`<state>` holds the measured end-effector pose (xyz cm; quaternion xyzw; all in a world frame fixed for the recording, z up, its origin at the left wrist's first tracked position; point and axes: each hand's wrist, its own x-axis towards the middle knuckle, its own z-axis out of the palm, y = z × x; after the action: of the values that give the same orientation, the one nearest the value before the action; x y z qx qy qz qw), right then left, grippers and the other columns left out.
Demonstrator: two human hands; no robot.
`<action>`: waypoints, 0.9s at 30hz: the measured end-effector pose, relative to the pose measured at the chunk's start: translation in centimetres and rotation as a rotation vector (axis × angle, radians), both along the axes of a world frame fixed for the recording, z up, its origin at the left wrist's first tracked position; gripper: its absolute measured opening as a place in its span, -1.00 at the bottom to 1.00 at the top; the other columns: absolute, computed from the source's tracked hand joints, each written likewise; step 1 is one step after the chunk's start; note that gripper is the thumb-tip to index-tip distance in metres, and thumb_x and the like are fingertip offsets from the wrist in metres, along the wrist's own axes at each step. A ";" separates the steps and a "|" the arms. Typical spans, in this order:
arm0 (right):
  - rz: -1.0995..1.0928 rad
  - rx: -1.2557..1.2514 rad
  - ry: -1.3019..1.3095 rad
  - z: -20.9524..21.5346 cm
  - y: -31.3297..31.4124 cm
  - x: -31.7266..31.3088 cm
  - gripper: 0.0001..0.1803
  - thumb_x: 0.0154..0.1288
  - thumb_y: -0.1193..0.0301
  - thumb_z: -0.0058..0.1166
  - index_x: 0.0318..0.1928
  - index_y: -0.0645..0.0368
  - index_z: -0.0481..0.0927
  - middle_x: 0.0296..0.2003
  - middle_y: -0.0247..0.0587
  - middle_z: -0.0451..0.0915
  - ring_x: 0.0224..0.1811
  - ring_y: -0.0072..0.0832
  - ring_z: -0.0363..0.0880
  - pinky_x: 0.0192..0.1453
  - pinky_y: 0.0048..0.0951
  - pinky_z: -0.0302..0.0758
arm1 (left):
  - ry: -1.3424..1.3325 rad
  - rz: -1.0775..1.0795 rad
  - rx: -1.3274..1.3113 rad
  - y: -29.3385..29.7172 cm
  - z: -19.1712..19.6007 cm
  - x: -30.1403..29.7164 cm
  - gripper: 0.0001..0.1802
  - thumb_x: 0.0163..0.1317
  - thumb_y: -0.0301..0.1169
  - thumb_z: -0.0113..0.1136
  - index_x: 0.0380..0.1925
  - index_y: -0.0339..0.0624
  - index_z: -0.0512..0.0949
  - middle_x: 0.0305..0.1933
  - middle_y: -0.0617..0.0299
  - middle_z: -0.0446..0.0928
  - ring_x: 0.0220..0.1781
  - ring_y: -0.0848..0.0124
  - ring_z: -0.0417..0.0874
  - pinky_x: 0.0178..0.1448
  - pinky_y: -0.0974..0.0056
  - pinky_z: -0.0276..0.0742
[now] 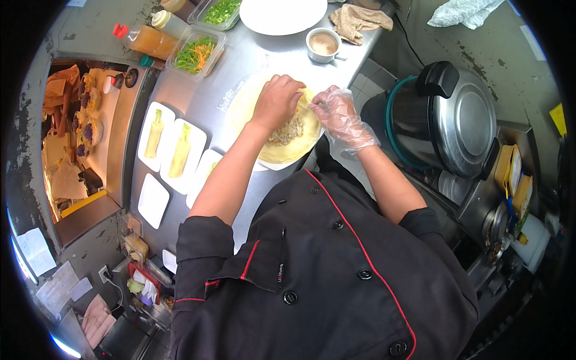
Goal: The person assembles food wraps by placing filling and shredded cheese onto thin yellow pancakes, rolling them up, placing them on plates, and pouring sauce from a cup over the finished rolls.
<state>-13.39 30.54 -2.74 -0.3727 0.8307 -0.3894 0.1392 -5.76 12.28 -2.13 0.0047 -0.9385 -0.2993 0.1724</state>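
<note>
A thin yellow crepe [275,157] lies on a pale plate at the counter's near edge, a crumbly light filling [290,133] heaped on its middle. My bare left hand [277,101] reaches over the far part, fingers curled down and closed at the crepe's edge. On the other side my right hand [343,117], in a clear plastic glove, has its fingertips pinched together at the right edge of the crepe. Part of the filling is hidden behind my left hand and wrist. More flat yellow crepe shows left of my left wrist.
White rectangular plates bearing rolled crepes [180,151] stand at left, beside a bare plate [153,201]. Tubs of shredded vegetables [196,55], sauce bottles [150,41], a round white plate [282,15], a cup [324,45] and a cloth [360,23] are farther back. A large lidded cooker [459,123] stands right.
</note>
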 end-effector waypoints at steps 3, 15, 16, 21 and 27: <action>0.043 0.022 -0.183 1.9 -0.5 -0.2 -0.80 0.23 0.35 0.17 -0.26 0.24 0.68 -0.36 0.07 0.63 -0.27 -0.03 0.64 -0.11 -0.13 0.54 | -0.055 -0.046 -0.007 0.3 0.8 0.7 -0.85 0.07 -0.53 0.29 -0.31 -0.15 0.65 -0.31 0.18 0.55 -0.14 0.14 0.55 0.01 0.10 0.48; 0.224 0.142 0.299 4.1 1.1 3.1 -0.62 0.12 0.10 0.27 -0.45 0.21 0.64 -0.50 0.06 0.57 -0.36 0.01 0.60 -0.19 -0.05 0.53 | -0.047 -0.010 0.071 -0.8 1.7 2.4 -0.84 0.03 -0.60 0.24 -0.35 -0.17 0.64 -0.31 0.14 0.59 -0.15 0.12 0.59 0.00 0.10 0.52; 0.187 0.143 0.296 3.5 0.7 3.7 -0.62 0.11 0.11 0.27 -0.45 0.21 0.64 -0.50 0.07 0.57 -0.37 0.03 0.60 -0.20 -0.06 0.53 | -0.020 -0.011 0.081 -0.7 1.8 2.0 -0.83 0.03 -0.60 0.24 -0.34 -0.18 0.64 -0.32 0.14 0.59 -0.16 0.12 0.59 0.00 0.10 0.52; -0.065 0.128 -0.407 0.7 -0.1 4.1 -0.70 0.18 0.22 0.21 -0.46 0.24 0.61 -0.56 -0.05 0.59 -0.51 -0.19 0.62 -0.35 -0.14 0.52 | 0.076 0.171 0.154 1.0 2.4 2.2 -0.87 0.03 -0.56 0.25 -0.36 -0.21 0.61 -0.38 0.12 0.57 -0.22 0.09 0.59 -0.05 0.10 0.51; -0.317 0.001 -1.384 1.8 -0.2 2.5 -0.81 0.33 0.41 0.20 -0.19 0.29 0.58 -0.41 -0.15 0.66 -0.61 -0.48 0.53 -0.60 -0.45 0.39 | -0.082 0.271 -0.021 6.1 2.0 10.7 -0.85 0.00 -0.40 0.36 -0.48 -0.14 0.56 -0.47 0.15 0.52 -0.36 0.14 0.57 -0.25 0.08 0.42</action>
<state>-10.90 30.29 -0.91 0.0857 0.5960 -0.5521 0.5768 4.91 18.35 -0.09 0.1419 -0.9386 -0.2628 0.1727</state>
